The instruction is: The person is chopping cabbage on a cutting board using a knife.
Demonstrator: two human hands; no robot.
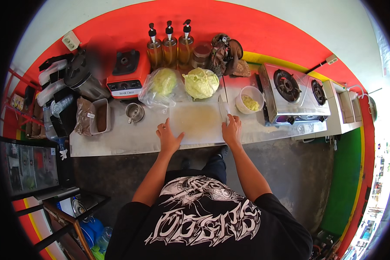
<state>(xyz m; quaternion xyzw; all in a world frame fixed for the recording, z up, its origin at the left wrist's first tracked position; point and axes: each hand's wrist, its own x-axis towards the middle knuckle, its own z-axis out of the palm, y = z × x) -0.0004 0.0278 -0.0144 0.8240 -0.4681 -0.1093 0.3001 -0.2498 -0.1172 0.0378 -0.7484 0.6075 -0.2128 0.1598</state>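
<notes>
A white cutting board (196, 125) lies at the counter's front edge, its middle stained yellowish. My left hand (169, 136) rests at the board's left side, fingers apart, holding nothing. At the board's right edge my right hand (231, 128) is closed around the handle of a knife (222, 109), whose blade points away from me. Behind the board sits a pale green cabbage (201, 83), and left of it another cabbage in a clear plastic bag (164, 85). A translucent tub (249, 100) with shredded cabbage stands to the right of the knife.
A two-burner gas stove (295, 94) stands at the right. Pump bottles (170, 50) and a red blender base (128, 76) line the back wall. A metal cup (135, 113) and a plastic container with brown contents (101, 118) are at the left.
</notes>
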